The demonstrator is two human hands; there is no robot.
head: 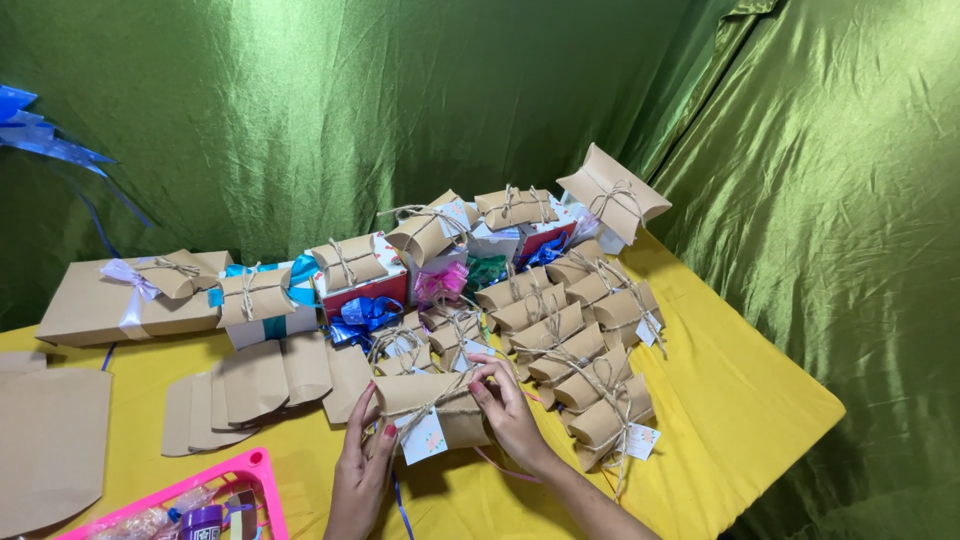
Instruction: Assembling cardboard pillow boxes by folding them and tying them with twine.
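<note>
Both hands are coming up from the bottom centre of the frame and meeting on a kraft pillow box [440,405] that is lying on the yellow tablecloth [720,400], just below the middle of the picture. The left hand [362,455] is reaching upward with its wrist straight, fingers held close together and curling around the box's left end, red nails showing. The right hand [510,405] is angling in from the lower right, forearm slanting across the cloth, its thumb and fingertips pinching the twine [440,398] tied across the top of the box. A small white tag [424,438] is hanging from that twine against the box's front.

Just beyond the hands, a heap of finished tied boxes [570,330] is filling the centre and right. Flat brown blanks [260,385] are lying at left of centre, and a pink tray [255,470] is sitting at the lower left edge.
</note>
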